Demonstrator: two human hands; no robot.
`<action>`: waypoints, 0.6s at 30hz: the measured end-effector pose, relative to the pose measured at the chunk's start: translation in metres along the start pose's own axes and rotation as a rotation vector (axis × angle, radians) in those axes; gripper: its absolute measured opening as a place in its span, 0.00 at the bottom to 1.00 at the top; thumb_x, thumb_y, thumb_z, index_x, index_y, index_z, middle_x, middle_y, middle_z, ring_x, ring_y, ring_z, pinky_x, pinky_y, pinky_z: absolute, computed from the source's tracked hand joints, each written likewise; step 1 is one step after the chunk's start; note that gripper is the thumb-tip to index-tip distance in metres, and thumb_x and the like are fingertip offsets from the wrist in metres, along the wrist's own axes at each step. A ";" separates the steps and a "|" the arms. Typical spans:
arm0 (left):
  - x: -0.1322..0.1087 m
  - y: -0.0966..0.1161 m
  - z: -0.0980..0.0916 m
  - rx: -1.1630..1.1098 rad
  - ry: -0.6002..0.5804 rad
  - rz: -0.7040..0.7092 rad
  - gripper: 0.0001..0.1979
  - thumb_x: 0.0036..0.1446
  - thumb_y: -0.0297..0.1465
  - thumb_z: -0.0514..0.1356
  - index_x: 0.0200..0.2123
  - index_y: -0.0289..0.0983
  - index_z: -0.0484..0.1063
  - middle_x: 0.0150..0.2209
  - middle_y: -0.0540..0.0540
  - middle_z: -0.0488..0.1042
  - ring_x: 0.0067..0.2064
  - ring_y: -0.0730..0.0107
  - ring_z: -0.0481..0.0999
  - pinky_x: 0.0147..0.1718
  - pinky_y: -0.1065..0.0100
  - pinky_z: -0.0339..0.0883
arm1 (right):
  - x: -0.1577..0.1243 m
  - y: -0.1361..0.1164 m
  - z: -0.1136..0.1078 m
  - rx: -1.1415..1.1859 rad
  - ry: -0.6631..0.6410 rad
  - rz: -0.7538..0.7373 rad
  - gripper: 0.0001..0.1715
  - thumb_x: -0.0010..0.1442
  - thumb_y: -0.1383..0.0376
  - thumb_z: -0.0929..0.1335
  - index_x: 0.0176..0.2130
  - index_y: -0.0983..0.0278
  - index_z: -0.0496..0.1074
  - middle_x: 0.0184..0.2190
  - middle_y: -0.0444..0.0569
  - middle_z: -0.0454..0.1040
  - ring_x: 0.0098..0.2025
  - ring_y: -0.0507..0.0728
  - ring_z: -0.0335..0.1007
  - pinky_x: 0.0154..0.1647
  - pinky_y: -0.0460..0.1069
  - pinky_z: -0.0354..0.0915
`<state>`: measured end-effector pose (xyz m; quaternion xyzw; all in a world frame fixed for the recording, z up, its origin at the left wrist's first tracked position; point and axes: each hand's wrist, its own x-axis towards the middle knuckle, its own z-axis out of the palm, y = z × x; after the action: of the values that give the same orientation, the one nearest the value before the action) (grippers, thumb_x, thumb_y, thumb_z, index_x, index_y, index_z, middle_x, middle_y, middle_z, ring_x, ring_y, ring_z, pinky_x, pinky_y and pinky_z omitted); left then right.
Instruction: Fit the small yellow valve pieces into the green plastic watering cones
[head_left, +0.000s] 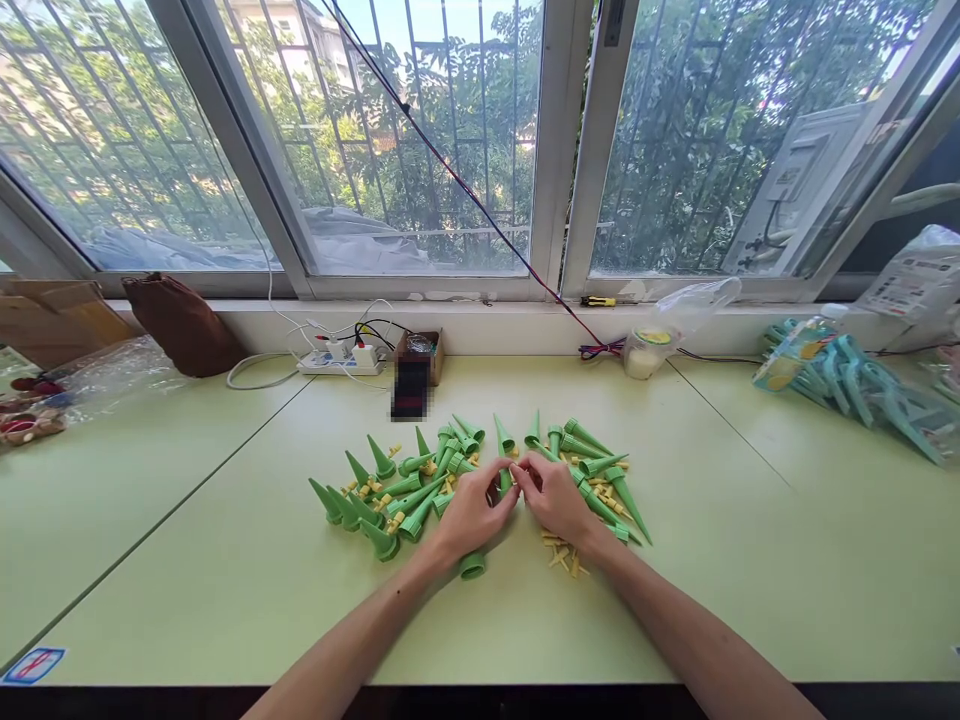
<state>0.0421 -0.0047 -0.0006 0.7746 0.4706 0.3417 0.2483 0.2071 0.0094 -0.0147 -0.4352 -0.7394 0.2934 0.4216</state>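
Both hands meet at the middle of the pale green table, fingertips together. My left hand [478, 507] has thumb and fingers curled in a pinch, with part of a green cone showing behind them. My right hand [553, 492] is pinched too, its fingertips against those of the left. Whatever small piece lies between the fingertips is too small to name. Green pointed cones [379, 540] and small yellow pieces [395, 522] lie left of the hands, with more green cones [630, 505] and yellow pieces [562, 552] on the right. One green cone [472, 567] lies below my left wrist.
Behind the pile stand a small box [433, 358] with a blurred dark object, a power strip [341, 366] with cables and a brown pouch [180, 325]. A plastic bag [649, 350], a bottle [799, 350] and teal clips [862, 385] lie at the back right, below the windows.
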 end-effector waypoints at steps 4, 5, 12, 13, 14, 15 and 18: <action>0.001 0.001 -0.001 0.006 -0.034 -0.007 0.10 0.61 0.32 0.57 0.44 0.36 0.73 0.23 0.54 0.66 0.25 0.75 0.64 0.26 0.72 0.57 | 0.000 0.000 0.000 -0.012 -0.017 -0.001 0.16 0.69 0.58 0.62 0.31 0.63 0.67 0.23 0.43 0.69 0.24 0.52 0.61 0.28 0.47 0.55; 0.001 0.001 -0.001 0.009 -0.040 -0.008 0.10 0.61 0.31 0.57 0.44 0.36 0.73 0.23 0.54 0.67 0.24 0.75 0.64 0.26 0.72 0.56 | 0.000 0.000 0.000 -0.017 -0.023 -0.002 0.16 0.69 0.58 0.62 0.31 0.63 0.67 0.23 0.43 0.69 0.24 0.52 0.61 0.28 0.47 0.55; 0.000 0.003 -0.004 0.025 -0.062 0.000 0.09 0.61 0.31 0.57 0.43 0.36 0.73 0.23 0.55 0.67 0.24 0.75 0.64 0.26 0.72 0.55 | 0.000 0.001 -0.001 -0.049 -0.032 0.000 0.16 0.69 0.59 0.62 0.31 0.62 0.67 0.23 0.43 0.69 0.24 0.52 0.60 0.28 0.47 0.54; 0.000 0.003 -0.004 0.024 -0.065 0.001 0.09 0.61 0.31 0.57 0.42 0.36 0.73 0.23 0.54 0.67 0.24 0.75 0.64 0.26 0.72 0.55 | 0.000 0.000 -0.001 -0.049 -0.033 -0.001 0.16 0.69 0.59 0.62 0.31 0.62 0.66 0.24 0.43 0.69 0.24 0.52 0.60 0.27 0.47 0.54; 0.000 0.003 -0.004 0.021 -0.068 0.003 0.09 0.61 0.31 0.56 0.43 0.36 0.73 0.23 0.54 0.67 0.24 0.75 0.64 0.26 0.72 0.55 | 0.000 0.000 -0.001 -0.048 -0.033 -0.001 0.16 0.69 0.59 0.62 0.31 0.62 0.66 0.23 0.43 0.69 0.24 0.52 0.60 0.27 0.47 0.54; 0.000 0.003 -0.004 0.018 -0.072 0.006 0.10 0.61 0.31 0.56 0.43 0.36 0.73 0.23 0.54 0.67 0.24 0.75 0.64 0.26 0.72 0.55 | 0.000 0.000 -0.001 -0.046 -0.036 -0.002 0.16 0.69 0.59 0.62 0.31 0.62 0.66 0.23 0.43 0.69 0.24 0.52 0.60 0.27 0.47 0.54; 0.001 0.003 -0.004 0.009 -0.077 0.011 0.11 0.62 0.32 0.56 0.46 0.36 0.73 0.23 0.54 0.67 0.24 0.75 0.64 0.26 0.72 0.56 | -0.001 0.000 -0.001 -0.043 -0.041 0.000 0.16 0.69 0.59 0.62 0.31 0.62 0.66 0.23 0.43 0.69 0.24 0.52 0.60 0.27 0.47 0.54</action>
<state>0.0410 -0.0050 0.0041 0.7909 0.4580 0.3111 0.2607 0.2086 0.0089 -0.0144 -0.4380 -0.7540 0.2864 0.3971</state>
